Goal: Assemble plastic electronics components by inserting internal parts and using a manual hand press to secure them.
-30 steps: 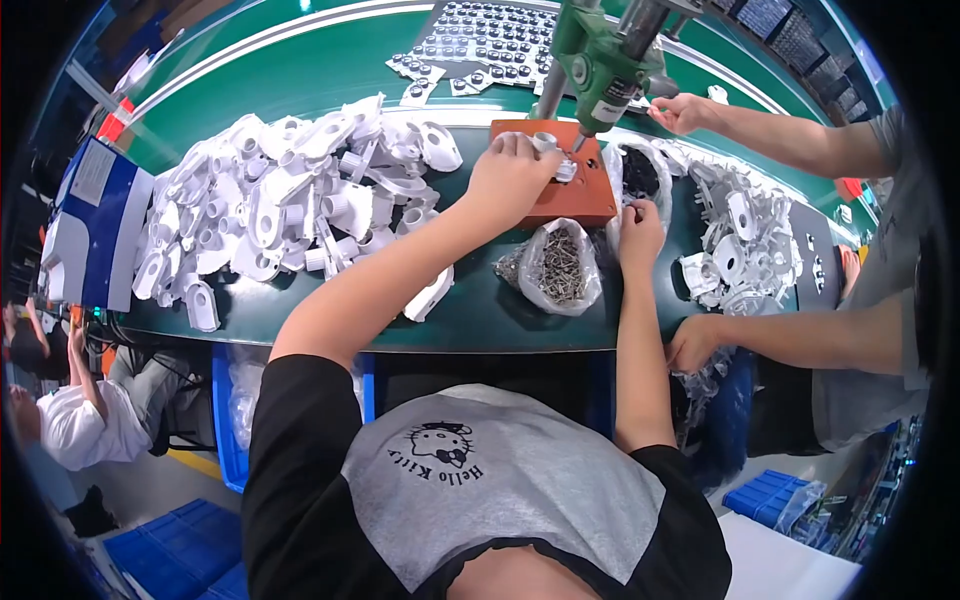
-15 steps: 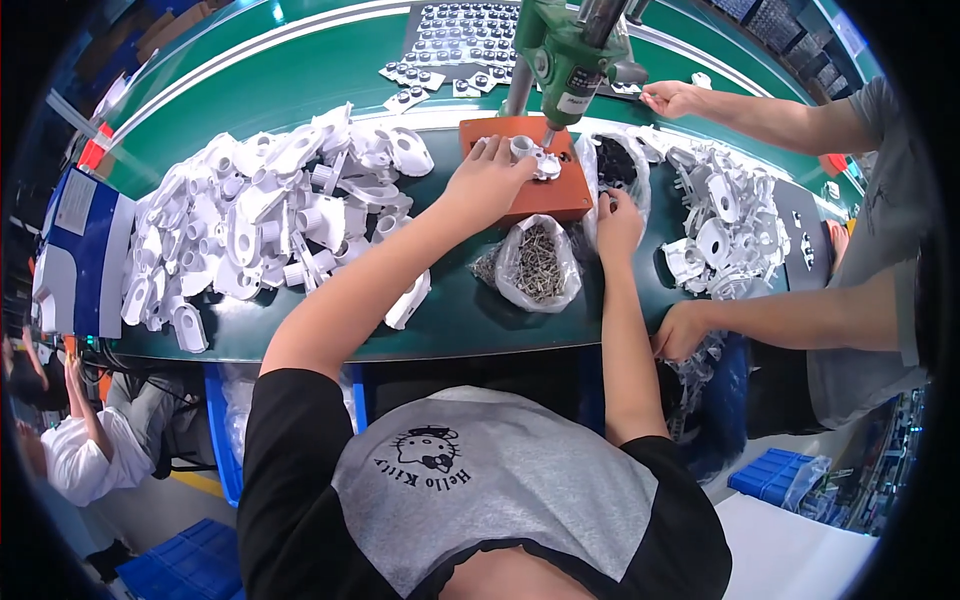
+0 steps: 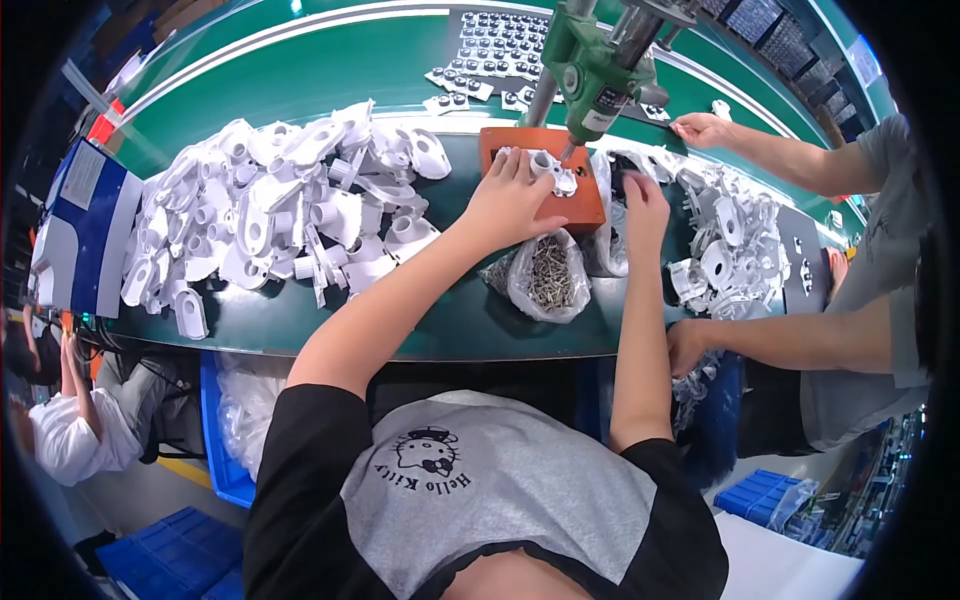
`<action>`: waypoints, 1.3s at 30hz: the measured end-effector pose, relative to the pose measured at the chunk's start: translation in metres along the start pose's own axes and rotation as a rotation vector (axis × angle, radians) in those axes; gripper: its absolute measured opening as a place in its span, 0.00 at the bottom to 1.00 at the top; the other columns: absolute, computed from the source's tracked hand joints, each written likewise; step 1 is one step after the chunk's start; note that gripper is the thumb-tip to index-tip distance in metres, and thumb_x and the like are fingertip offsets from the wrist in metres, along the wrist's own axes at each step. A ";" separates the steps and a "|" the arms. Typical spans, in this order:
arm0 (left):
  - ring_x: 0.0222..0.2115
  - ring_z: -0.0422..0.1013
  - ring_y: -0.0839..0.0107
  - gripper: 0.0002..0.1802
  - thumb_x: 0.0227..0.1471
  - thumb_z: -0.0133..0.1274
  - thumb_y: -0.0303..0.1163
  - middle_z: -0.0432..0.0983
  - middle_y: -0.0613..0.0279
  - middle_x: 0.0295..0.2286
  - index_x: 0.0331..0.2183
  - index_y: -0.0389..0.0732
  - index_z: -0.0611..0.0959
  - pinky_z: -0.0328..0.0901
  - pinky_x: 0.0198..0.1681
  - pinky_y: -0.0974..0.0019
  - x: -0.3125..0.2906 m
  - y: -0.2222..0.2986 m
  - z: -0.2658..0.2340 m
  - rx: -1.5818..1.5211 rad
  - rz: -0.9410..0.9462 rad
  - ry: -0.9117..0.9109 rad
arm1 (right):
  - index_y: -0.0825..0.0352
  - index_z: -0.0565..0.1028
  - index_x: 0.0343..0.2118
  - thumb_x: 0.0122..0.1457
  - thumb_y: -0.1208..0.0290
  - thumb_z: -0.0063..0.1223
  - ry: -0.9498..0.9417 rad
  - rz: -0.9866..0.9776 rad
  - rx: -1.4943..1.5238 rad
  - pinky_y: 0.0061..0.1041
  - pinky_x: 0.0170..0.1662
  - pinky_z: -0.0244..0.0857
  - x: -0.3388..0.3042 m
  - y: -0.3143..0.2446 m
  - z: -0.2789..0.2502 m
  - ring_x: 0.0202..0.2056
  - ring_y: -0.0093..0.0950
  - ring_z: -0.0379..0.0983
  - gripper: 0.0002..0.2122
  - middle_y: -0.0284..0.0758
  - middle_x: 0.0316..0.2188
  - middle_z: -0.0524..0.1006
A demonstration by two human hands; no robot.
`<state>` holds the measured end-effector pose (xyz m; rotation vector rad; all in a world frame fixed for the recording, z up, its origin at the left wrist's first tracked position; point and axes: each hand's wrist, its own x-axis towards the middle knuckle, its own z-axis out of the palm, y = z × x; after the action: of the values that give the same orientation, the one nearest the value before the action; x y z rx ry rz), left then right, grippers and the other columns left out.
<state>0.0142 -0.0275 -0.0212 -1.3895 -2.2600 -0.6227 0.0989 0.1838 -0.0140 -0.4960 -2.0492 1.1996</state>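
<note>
My left hand (image 3: 510,203) lies over a white plastic part (image 3: 562,179) on the orange block (image 3: 590,212), its fingers bent over the part and its thumb along the near side. Above the part stands the green press head (image 3: 590,95), its thin tip close to the part. Over the clear bag (image 3: 609,252) of black pieces, right of the block, is my right hand (image 3: 645,203). Its fingers are drawn together; something dark shows at the fingertips, but I cannot tell whether it is held or lies in the bag. A bag of metal screws (image 3: 552,275) sits before the block.
A heap of white plastic parts (image 3: 255,210) covers the table's left side; a smaller heap (image 3: 725,235) lies right. A blue-and-white machine (image 3: 85,230) stands far left. Small black-and-white pieces (image 3: 495,50) lie in rows behind. A co-worker's hands (image 3: 700,130) reach in from the right.
My right hand has moved away from me, farther over the bag of black pieces, its fingers coming together. My left hand stays on the white part. The whole view has shifted slightly.
</note>
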 end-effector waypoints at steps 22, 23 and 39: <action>0.51 0.61 0.41 0.35 0.36 0.60 0.56 0.66 0.32 0.45 0.39 0.38 0.74 0.53 0.57 0.48 -0.001 0.000 0.004 0.002 -0.009 0.041 | 0.72 0.75 0.27 0.50 0.69 0.56 -0.290 -0.345 -0.345 0.36 0.46 0.59 0.020 0.000 0.065 0.40 0.39 0.67 0.09 0.42 0.32 0.73; 0.51 0.61 0.41 0.35 0.36 0.60 0.56 0.66 0.32 0.45 0.39 0.38 0.74 0.53 0.57 0.48 0.000 0.000 0.004 0.002 -0.009 0.042 | 0.70 0.75 0.29 0.49 0.69 0.56 -0.289 -0.368 -0.354 0.38 0.46 0.59 0.021 0.003 0.065 0.40 0.42 0.66 0.09 0.43 0.33 0.74; 0.50 0.63 0.42 0.23 0.45 0.52 0.49 0.67 0.33 0.46 0.37 0.41 0.74 0.54 0.57 0.50 -0.002 -0.009 0.003 -0.031 -0.001 0.030 | 0.69 0.73 0.34 0.50 0.72 0.56 -0.274 -0.196 -0.044 0.31 0.35 0.65 -0.051 -0.056 0.014 0.32 0.34 0.72 0.09 0.38 0.31 0.72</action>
<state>0.0063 -0.0308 -0.0263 -1.3844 -2.2370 -0.6775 0.1245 0.1153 0.0102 -0.1499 -2.2982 1.1568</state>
